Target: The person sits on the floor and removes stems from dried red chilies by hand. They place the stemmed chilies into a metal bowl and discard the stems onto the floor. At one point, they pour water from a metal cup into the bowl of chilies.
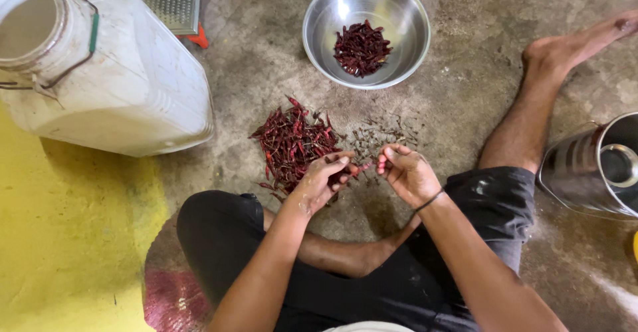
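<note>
2 hands meet over bare floor (465,73): our left hand (322,180) pinches a dried chilli (359,168), our right hand (407,171) nips its tip, beside the chilli pile (292,142); open floor reaches the steel bowl (319,46).

Floor (465,59): bare grey concrete, rough and stained, showing pale scuffs at lower right.
Left strip (66,239): yellow-painted surface lying beside the concrete, worn at its edge.
Light: soft daylight falling evenly, casting faint shadows.
Walls, windows, furniture: lying outside the view.
</note>
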